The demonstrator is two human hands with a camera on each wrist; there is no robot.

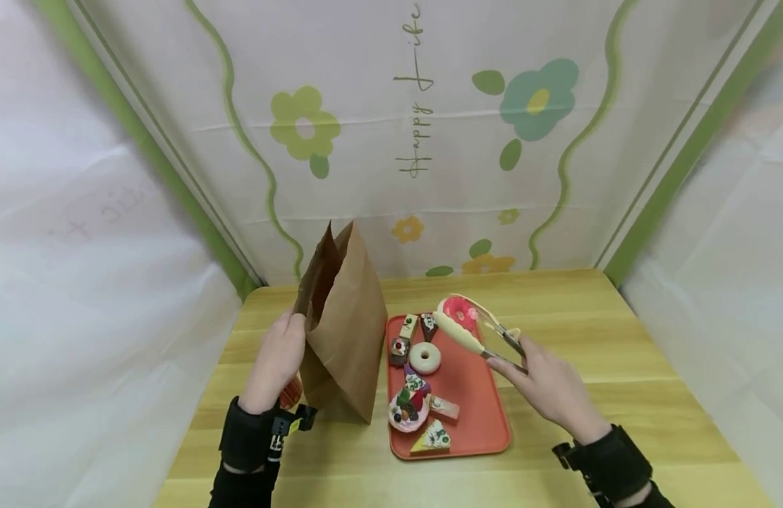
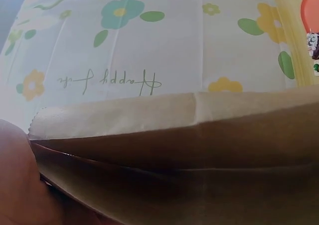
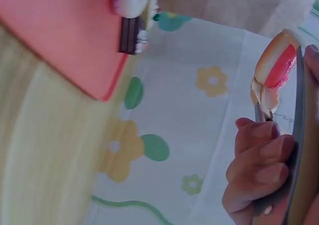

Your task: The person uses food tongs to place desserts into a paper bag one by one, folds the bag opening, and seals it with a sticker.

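Note:
My left hand (image 1: 278, 360) grips the left edge of an upright brown paper bag (image 1: 360, 331), whose mouth gapes at the top. In the left wrist view the bag's opening (image 2: 224, 145) shows a dark inside, with part of the hand at the left edge. My right hand (image 1: 550, 388) holds metal tongs (image 1: 456, 331) with cream-coloured tips. Between those tips is a pink-iced donut (image 1: 448, 309), raised over the far right part of a red tray (image 1: 477, 416). The right wrist view shows the donut (image 3: 279, 68) edge-on, fingers wrapped around the tong handles.
Along the tray's left side lie a white donut (image 1: 415, 361), a fruit-topped cake (image 1: 408, 416), a yellow cake wedge (image 1: 432, 439) and several small cakes. A reddish-brown item (image 1: 290, 393) is partly hidden behind the left wrist. A patterned curtain (image 1: 366, 162) hangs behind the wooden table (image 1: 575, 310).

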